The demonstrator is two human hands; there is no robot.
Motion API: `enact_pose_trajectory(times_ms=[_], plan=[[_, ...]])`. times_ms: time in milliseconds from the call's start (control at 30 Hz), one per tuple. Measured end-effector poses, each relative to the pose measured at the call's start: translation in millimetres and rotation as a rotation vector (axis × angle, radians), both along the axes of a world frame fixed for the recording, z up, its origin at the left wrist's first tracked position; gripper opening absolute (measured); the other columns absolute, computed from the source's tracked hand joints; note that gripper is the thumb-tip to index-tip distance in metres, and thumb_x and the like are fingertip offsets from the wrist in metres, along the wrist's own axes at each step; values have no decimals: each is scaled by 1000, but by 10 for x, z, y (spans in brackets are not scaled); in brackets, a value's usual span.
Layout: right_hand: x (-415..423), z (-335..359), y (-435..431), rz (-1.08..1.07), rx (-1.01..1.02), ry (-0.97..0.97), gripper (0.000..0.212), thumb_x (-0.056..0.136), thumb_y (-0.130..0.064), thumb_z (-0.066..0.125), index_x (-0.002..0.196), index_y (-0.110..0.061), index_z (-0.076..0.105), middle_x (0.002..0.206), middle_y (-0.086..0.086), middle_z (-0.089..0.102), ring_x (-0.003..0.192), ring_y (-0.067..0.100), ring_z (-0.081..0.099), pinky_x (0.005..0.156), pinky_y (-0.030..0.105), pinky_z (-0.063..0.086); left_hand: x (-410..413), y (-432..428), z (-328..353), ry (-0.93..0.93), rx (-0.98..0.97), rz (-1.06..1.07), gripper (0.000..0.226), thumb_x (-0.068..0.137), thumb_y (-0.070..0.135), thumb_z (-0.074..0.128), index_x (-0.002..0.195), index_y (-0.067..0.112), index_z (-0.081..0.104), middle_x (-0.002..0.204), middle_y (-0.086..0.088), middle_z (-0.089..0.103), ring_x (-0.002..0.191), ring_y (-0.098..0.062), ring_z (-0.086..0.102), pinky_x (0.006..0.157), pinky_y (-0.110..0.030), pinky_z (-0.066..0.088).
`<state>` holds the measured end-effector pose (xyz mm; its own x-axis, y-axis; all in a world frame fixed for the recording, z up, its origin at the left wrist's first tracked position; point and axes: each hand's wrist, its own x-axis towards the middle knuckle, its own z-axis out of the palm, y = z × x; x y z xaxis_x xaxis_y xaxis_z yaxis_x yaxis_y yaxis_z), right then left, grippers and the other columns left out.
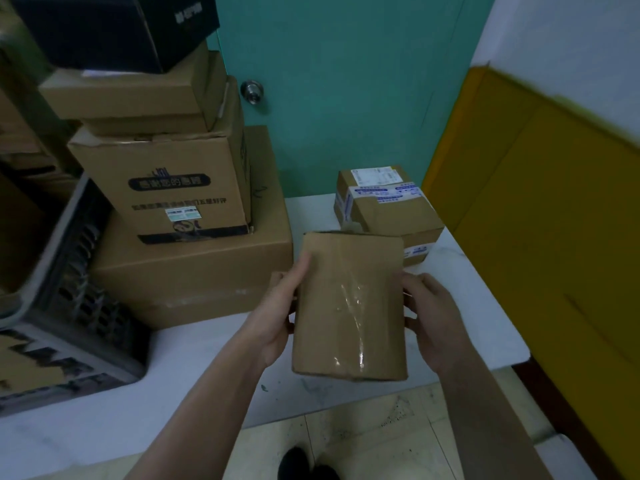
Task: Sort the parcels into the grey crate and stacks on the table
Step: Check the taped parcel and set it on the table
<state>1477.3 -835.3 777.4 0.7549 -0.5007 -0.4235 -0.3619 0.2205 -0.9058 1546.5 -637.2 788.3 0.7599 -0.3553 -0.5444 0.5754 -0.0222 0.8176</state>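
I hold a flat brown parcel [349, 306] between both hands above the front part of the white table [207, 393]. Clear tape runs down its top face. My left hand [280, 306] grips its left edge, with the thumb lying up along the top face and the fingers hidden underneath. My right hand [433, 320] grips the right edge, with its fingers curled round the side.

Just behind the parcel, a box with white and blue labels [384, 209] sits on the table. The parcel's far edge overlaps it in my view, and I cannot tell whether they touch.

To the left stands a stack: a large plain box [207, 271] at the bottom, a printed box [166, 188] on it, then a flat box [131, 95], and a black box [114, 26] on top.

The grey crate [69, 299] sits at the far left of the table, beside the large plain box, with brown cardboard showing inside it.

Behind the table is a teal door [346, 81] with a round knob [252, 91]. A yellow panel [554, 220] leans at the right. My dark shoes [304, 464] show on the tiled floor below the table edge.
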Motion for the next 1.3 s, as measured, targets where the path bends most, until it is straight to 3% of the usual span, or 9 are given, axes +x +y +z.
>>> enact_pose_trajectory(times_ms=[133, 233, 333, 600, 833, 900, 1067, 1233, 1300], plan=[[61, 51, 96, -26, -153, -16, 40, 84, -57, 62, 106, -24, 62, 103, -7, 62, 99, 17, 58, 91, 42, 45, 107, 35, -101, 41, 66, -23, 92, 71, 92, 33, 133, 28, 57, 119, -10, 67, 115, -28, 60, 99, -67, 43], [104, 73, 161, -38, -140, -35, 67, 64, -77, 54, 115, -34, 65, 120, -10, 63, 113, 17, 57, 104, 49, 44, 159, 39, -109, 33, 72, -51, 88, 71, 90, 48, 139, 33, 50, 125, -10, 64, 113, -27, 61, 90, -60, 52], [146, 72, 169, -76, -194, -22, 56, 75, -73, 52, 108, -30, 68, 114, -8, 66, 109, 18, 59, 102, 47, 46, 204, 36, -109, 16, 41, -64, 81, 72, 80, 59, 136, 31, 50, 127, -17, 59, 112, -30, 61, 76, -48, 57], [136, -82, 153, -101, -273, -3, 26, 94, -53, 52, 94, -30, 63, 99, -14, 62, 95, 9, 57, 93, 41, 46, 231, 65, -249, -51, 32, -113, 56, 89, 67, 47, 136, 37, 44, 122, -9, 62, 108, -25, 65, 83, -44, 59], [72, -148, 209, -125, -328, 23, 20, 93, -56, 48, 89, -39, 56, 93, -24, 53, 88, 6, 52, 87, 34, 40, 199, 115, -337, -391, 129, -88, 65, 76, 76, 41, 133, 48, 54, 144, 10, 48, 128, -9, 50, 107, -40, 44], [52, -141, 246, -128, -335, 31, 21, 93, -57, 48, 94, -38, 56, 94, -21, 54, 93, 13, 52, 88, 35, 41, 188, 140, -337, -382, 95, -114, 56, 78, 80, 39, 122, 53, 60, 141, 9, 52, 128, -10, 51, 107, -44, 46], [6, -129, 326, -130, -375, 36, 37, 90, -59, 47, 109, -31, 59, 102, -12, 60, 101, 17, 55, 89, 37, 44, 128, 172, -337, -411, 89, -175, 83, 55, 102, 45, 123, 55, 54, 141, 12, 47, 129, -9, 49, 108, -46, 46], [-3, -114, 374, -99, -446, 32, 52, 83, -64, 43, 121, -30, 54, 117, -5, 59, 105, 17, 55, 87, 33, 42, 148, 201, -278, -531, 174, -207, 61, 65, 69, 61, 118, 41, 53, 139, 23, 36, 133, -5, 39, 102, -16, 40], [10, -107, 392, -85, -464, 34, 53, 87, -61, 43, 127, -27, 55, 118, -5, 59, 106, 18, 54, 91, 35, 43, 194, 226, -270, -554, 190, -227, 57, 69, 63, 63, 119, 36, 55, 144, 21, 39, 134, -5, 39, 106, -23, 40]])
